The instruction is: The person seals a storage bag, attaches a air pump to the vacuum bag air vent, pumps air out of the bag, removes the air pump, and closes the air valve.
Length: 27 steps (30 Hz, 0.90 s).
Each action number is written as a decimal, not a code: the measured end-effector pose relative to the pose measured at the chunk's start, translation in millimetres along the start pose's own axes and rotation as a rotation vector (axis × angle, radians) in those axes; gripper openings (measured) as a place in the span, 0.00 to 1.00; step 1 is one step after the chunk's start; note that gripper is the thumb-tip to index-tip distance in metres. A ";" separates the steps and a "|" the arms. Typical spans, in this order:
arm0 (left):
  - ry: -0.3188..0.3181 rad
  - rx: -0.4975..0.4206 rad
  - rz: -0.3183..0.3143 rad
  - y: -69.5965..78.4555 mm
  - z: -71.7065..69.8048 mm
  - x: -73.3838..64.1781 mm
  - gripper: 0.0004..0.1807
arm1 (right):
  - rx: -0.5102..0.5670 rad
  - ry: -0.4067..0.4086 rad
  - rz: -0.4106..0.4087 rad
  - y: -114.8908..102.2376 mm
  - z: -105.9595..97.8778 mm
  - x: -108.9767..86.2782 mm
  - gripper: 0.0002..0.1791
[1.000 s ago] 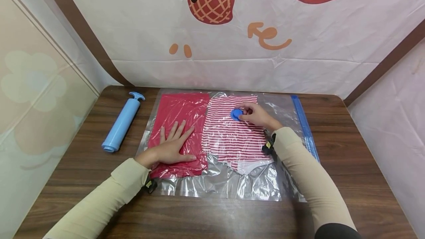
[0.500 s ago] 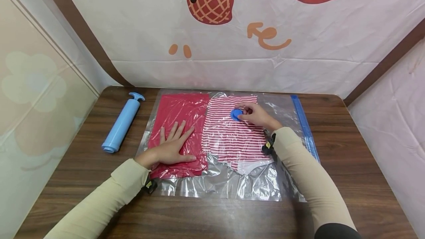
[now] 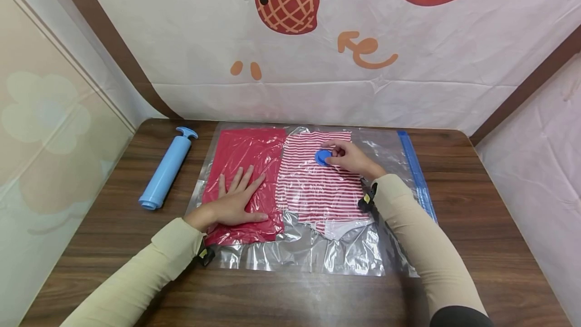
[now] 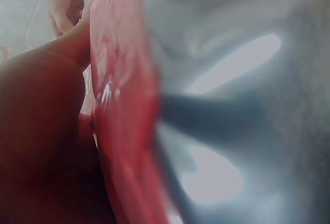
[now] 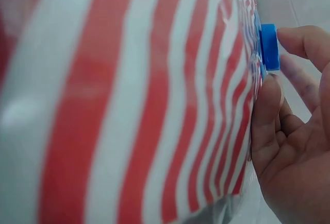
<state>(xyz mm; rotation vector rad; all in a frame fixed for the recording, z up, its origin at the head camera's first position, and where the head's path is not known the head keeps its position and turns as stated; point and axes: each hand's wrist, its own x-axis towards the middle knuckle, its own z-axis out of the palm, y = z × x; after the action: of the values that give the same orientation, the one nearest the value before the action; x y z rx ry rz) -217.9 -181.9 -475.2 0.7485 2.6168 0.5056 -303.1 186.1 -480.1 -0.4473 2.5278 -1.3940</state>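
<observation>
A clear plastic vacuum storage bag lies flat on the table. Folded red cloth fills its left part, and a red-and-white striped garment lies beside that. My left hand rests on the bag over the red cloth, fingers straight and spread. With thumb and fingers, my right hand grips the edge of a round blue valve cap above the stripes. In the right wrist view the cap stands up from the plastic, index fingertip at one side and thumb at the other.
Left of the bag lies a light blue hand pump with a T-shaped handle. A blue zip strip runs along the bag's right side. Behind the wooden table hangs a printed cloth, with more cloth at both sides.
</observation>
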 end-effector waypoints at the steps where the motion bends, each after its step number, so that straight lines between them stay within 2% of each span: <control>1: -0.002 0.002 -0.002 -0.3 0.2 0.0 0.62 | 0.009 -0.004 0.001 0.0 -0.2 -0.4 0.23; 9: -0.007 0.012 -0.010 1.1 -0.4 -0.9 0.62 | 0.013 0.002 0.021 0.9 -0.3 -0.5 0.19; 16: -0.010 0.020 -0.016 2.3 -1.2 -0.9 0.62 | 0.016 -0.002 -0.001 0.9 -0.3 -0.7 0.22; 23: -0.008 0.027 -0.017 2.4 -0.7 -0.8 0.62 | -0.015 0.013 0.013 -1.0 1.1 -1.5 0.19; 27: -0.005 0.030 -0.018 2.7 -1.4 -1.0 0.62 | -0.020 0.016 0.008 0.2 1.1 -0.3 0.22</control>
<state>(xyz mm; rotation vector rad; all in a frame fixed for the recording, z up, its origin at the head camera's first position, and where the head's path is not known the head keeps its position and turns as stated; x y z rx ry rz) -216.6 -180.6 -472.5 0.7345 2.6294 0.4601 -302.5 185.4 -480.8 -0.4305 2.5556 -1.3758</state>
